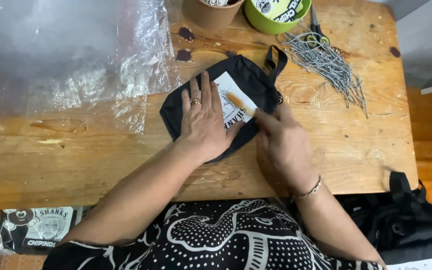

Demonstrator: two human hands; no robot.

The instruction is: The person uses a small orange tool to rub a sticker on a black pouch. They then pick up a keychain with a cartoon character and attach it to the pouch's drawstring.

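Observation:
A small black fabric bag (246,75) with a white printed panel lies folded on the wooden table (76,160). My left hand (203,120) lies flat on the bag, fingers spread, with a ring on one finger. My right hand (283,142) is blurred at the bag's right edge, fingers on the fabric beside the white panel; a bracelet sits on its wrist. The bag's black strap (277,60) loops out at its upper right.
Clear plastic sheets (71,60) cover the table's left. A pile of silver ball chains (328,65), scissors (317,27), a green bowl (276,15) and a brown cup (211,12) stand at the back. More black bags (411,220) lie at lower right, a packed one (36,227) at lower left.

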